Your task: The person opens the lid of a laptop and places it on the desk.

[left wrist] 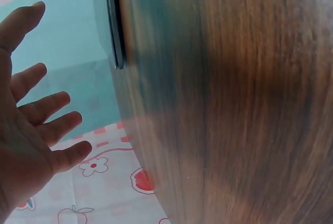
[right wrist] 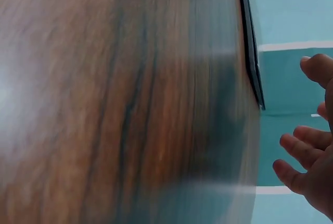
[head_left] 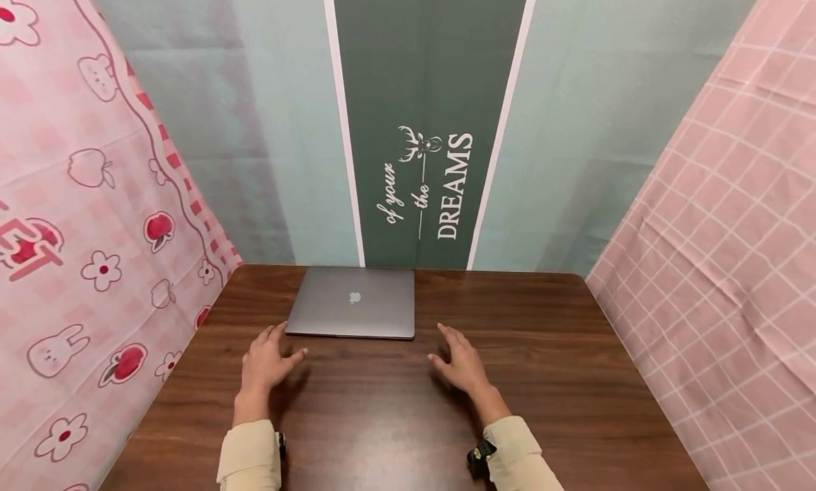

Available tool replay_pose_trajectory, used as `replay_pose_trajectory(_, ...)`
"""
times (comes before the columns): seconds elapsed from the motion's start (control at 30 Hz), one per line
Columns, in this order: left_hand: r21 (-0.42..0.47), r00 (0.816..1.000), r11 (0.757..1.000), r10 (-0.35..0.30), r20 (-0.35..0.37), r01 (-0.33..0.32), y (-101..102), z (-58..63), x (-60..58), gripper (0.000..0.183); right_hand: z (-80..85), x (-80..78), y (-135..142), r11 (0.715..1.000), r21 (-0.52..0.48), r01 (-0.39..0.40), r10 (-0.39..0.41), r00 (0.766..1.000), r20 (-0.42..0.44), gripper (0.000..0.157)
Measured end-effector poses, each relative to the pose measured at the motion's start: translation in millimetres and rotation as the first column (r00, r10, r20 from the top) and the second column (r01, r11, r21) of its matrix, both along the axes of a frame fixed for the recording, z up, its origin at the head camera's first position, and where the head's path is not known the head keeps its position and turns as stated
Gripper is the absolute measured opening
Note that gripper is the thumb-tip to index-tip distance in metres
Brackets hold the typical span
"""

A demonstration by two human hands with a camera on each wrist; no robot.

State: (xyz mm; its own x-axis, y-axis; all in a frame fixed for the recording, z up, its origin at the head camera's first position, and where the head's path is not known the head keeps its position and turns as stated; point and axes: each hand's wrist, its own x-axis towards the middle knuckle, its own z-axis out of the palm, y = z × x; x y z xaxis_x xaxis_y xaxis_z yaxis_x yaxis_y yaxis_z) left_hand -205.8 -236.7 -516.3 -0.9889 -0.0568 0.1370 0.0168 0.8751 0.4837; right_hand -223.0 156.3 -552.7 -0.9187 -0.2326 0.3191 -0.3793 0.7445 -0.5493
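Note:
A closed grey laptop [head_left: 382, 310] with a pale apple logo lies flat at the back of the wooden table, left of the middle. My left hand [head_left: 264, 360] is over the table by the laptop's front left corner, fingers spread and thumb pointing inward. To the right of the laptop's front right corner, my right hand [head_left: 464, 363] hovers with its fingers relaxed. Both hands hold nothing. In the left wrist view the laptop's dark edge [left wrist: 115, 26] shows beyond the spread fingers [left wrist: 44, 107]; in the right wrist view its thin edge [right wrist: 251, 41] shows too.
The brown wooden table [head_left: 542, 349] has a back edge meeting a green and pale teal curtain [head_left: 433, 66] with printed words. Pink patterned cloth [head_left: 95, 215] hangs at the left, pink checked cloth [head_left: 720, 264] at the right. A small black device [head_left: 479, 459] sits at the right wrist.

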Motion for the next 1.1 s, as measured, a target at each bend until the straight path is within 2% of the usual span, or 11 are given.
replay_pose_trajectory(0.27,0.036,1.000,0.999,0.004,0.020,-0.005,-7,-9.0,-9.2,0.078,-4.8,-10.8,-17,0.997,-0.077,0.003,0.000,0.999,0.037,0.069)
replay_pose_trajectory(0.5,0.103,0.998,0.995,0.002,0.065,-0.009,-9,-16.4,-17.2,0.080,-10.3,-21.0,-30,0.983,-0.177,0.053,-0.036,0.995,0.094,0.071)
replay_pose_trajectory(0.73,0.166,0.999,0.986,0.005,0.052,-0.013,-12,-26.6,-31.9,0.081,-15.2,-35.4,-41,0.971,-0.233,0.062,-0.036,0.992,0.118,0.074)
replay_pose_trajectory(0.9,0.171,0.999,0.985,0.013,0.050,-0.021,-12,-33.6,-41.1,0.082,-17.0,-45.3,-49,0.979,-0.180,0.096,-0.075,0.990,0.120,0.075)
replay_pose_trajectory(1.1,0.126,0.995,0.990,0.055,0.081,-0.065,-13,-40.9,-45.7,0.081,-19.5,-52.8,-59,0.989,-0.037,0.141,-0.133,0.978,0.157,0.075)
